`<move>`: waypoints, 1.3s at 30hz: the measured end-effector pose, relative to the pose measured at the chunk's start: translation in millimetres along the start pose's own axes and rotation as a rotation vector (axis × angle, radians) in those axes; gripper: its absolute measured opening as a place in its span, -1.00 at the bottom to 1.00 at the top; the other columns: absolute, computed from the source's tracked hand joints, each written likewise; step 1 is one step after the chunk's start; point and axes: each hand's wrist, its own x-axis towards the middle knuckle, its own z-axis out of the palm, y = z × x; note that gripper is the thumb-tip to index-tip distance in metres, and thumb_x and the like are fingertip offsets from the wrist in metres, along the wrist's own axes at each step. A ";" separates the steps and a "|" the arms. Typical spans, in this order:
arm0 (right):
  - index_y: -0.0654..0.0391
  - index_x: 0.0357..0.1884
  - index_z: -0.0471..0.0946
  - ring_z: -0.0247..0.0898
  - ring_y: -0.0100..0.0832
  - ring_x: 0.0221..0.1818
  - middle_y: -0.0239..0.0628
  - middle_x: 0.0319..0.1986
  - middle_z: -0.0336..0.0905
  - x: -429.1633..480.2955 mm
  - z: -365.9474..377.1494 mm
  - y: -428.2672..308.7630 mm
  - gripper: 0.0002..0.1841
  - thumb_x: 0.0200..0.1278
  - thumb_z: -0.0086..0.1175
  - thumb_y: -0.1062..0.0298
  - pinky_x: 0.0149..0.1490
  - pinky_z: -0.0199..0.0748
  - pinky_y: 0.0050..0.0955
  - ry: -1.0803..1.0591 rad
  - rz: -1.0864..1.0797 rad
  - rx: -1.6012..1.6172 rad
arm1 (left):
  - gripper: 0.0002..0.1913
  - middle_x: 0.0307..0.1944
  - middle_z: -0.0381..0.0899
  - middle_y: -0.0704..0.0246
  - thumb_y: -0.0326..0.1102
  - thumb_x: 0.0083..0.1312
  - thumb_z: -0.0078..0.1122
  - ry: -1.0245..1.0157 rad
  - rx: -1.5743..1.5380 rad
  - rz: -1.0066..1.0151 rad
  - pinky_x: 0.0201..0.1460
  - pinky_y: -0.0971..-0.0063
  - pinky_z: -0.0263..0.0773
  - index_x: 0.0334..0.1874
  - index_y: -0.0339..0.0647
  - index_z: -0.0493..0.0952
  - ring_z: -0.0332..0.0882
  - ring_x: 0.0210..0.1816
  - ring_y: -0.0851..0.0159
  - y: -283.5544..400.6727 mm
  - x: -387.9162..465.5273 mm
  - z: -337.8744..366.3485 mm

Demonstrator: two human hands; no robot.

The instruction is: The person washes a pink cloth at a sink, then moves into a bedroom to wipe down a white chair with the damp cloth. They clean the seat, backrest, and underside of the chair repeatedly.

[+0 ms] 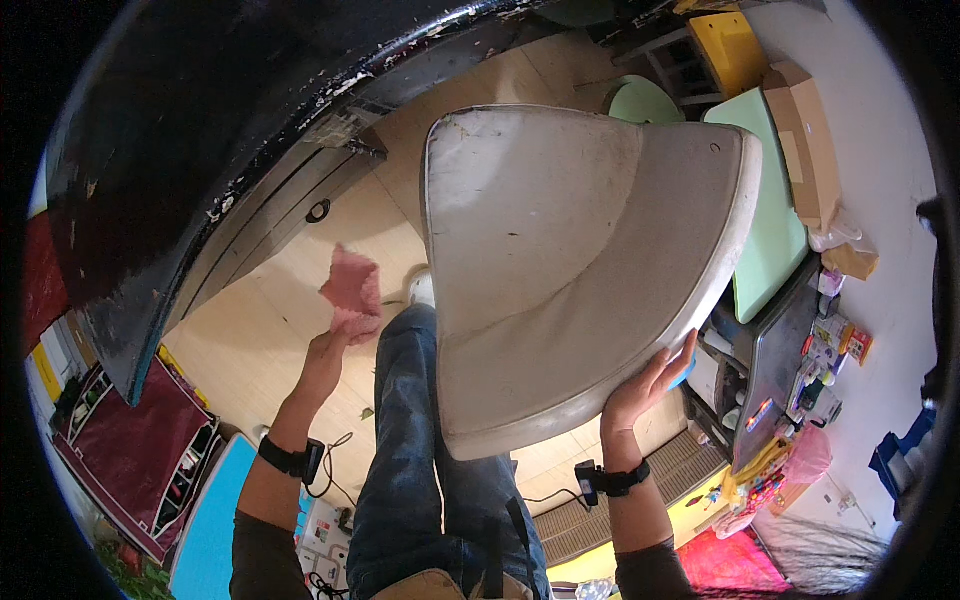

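A pink cloth hangs from the fingers of my left hand, out over the floor to the left of my legs. In front of me is a padded off-white chair, its leather-like cover scuffed and marked with small dark spots. My right hand rests on the lower right edge of its cushion, thumb and fingers spread along the rim. A bit of something blue shows behind those fingers. The chair's legs or base are hidden from view.
A dark table top with chipped edges spans the upper left, above a drawer front. Behind the chair stand a pale green board and a cardboard box. A cluttered dark shelf lines the right; a maroon fabric organiser stands left.
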 end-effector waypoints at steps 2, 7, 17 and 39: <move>0.17 0.73 0.03 -0.16 -0.10 0.74 -0.08 0.71 -0.06 0.0 -0.1 0.0 -0.32 0.77 -0.27 0.02 0.74 -0.21 -0.08 0.002 0.009 -0.008 | -0.48 0.17 0.74 0.23 0.04 0.75 -0.17 -0.071 -0.288 -0.027 0.50 0.33 0.38 0.35 -0.26 0.58 0.62 0.32 0.24 26.2 -6.3 11.8; 0.20 0.72 0.03 -0.13 -0.08 0.73 -0.06 0.70 -0.02 0.3 -0.5 1.4 -0.34 0.77 -0.28 0.08 0.74 -0.20 -0.08 0.009 -0.006 -0.027 | -0.52 -0.38 0.45 0.42 0.16 0.74 -0.20 -0.276 -1.065 -0.085 -0.12 0.37 0.37 -0.18 -0.09 0.44 0.43 -0.29 0.35 81.7 -24.1 44.7; 0.17 0.72 0.06 -0.10 -0.11 0.72 -0.09 0.70 -0.01 2.0 -0.1 4.8 -0.32 0.77 -0.22 0.02 0.73 -0.19 -0.15 0.013 -0.011 0.038 | -0.34 -0.02 0.60 0.17 -0.41 0.31 0.53 0.201 0.590 0.610 0.02 0.28 0.56 0.32 -0.13 0.25 0.65 -0.07 0.05 54.8 -6.1 180.8; 0.17 0.72 0.08 -0.12 -0.14 0.72 -0.10 0.69 0.02 5.0 2.3 -5.7 -0.36 0.77 -0.25 0.10 0.73 -0.26 -0.12 0.028 0.054 -0.043 | -0.34 0.76 -0.18 -0.06 -0.15 0.76 -0.22 -0.855 0.097 0.614 0.81 0.17 -0.32 0.70 -0.49 -0.04 -0.33 0.79 0.01 81.2 196.9 326.8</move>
